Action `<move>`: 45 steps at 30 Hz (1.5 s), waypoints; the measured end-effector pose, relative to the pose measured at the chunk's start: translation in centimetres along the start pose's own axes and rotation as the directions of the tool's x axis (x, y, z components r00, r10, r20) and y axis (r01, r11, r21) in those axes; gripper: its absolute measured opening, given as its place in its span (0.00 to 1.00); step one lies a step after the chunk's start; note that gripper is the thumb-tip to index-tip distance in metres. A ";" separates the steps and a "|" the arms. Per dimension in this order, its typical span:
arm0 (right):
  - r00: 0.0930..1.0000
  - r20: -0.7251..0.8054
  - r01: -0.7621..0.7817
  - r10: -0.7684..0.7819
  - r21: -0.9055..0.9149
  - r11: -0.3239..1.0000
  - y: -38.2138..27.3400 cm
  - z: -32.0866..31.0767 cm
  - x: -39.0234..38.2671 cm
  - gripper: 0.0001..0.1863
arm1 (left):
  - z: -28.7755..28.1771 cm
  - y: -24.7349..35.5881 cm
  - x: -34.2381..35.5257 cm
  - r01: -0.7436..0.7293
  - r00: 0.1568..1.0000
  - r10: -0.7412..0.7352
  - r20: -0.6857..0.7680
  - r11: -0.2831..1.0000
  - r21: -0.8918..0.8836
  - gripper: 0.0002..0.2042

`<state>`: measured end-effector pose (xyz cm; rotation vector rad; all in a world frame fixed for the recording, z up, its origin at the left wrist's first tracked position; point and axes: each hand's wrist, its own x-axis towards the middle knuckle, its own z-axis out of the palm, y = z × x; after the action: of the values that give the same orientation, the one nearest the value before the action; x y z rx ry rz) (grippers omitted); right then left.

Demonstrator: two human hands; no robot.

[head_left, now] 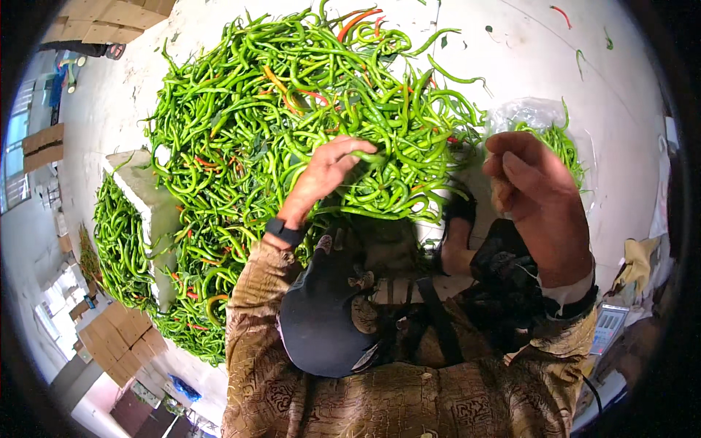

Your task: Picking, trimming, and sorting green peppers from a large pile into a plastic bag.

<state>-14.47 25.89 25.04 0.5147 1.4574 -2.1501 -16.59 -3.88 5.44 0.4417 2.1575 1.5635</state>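
Observation:
A broad heap of long green chili peppers (241,109), with some red and orange ones mixed in, spreads over the pale floor in front of me. Over the near part of this heap, my left hand (321,175) is closed, pinching a green chili pepper (369,156) between thumb and fingers. My right hand (539,193) is raised to the right of the heap, its fingers curled in toward the thumb. Whatever it may hold is hidden. Just beyond it lies a clear plastic bag (520,111) with green chilies in and around it.
At the left, a white foam box (157,212) borders more chilies. Cardboard boxes (120,339) stand at the lower left, with others (102,22) at the upper left. A lone red chili (561,16) lies at the far right. My foot (458,212) is beside the heap.

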 end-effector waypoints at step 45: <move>0.999 -0.037 -0.017 0.020 0.081 0.997 -0.9 -0.8 -2.2 0.13 | 9.4 -2.5 -3.1 -0.020 0.864 -0.205 0.460 0.899 0.438 0.13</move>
<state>-13.19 27.34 26.59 0.5989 1.3852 -2.2026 -9.06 1.42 1.01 0.7710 2.0481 0.7801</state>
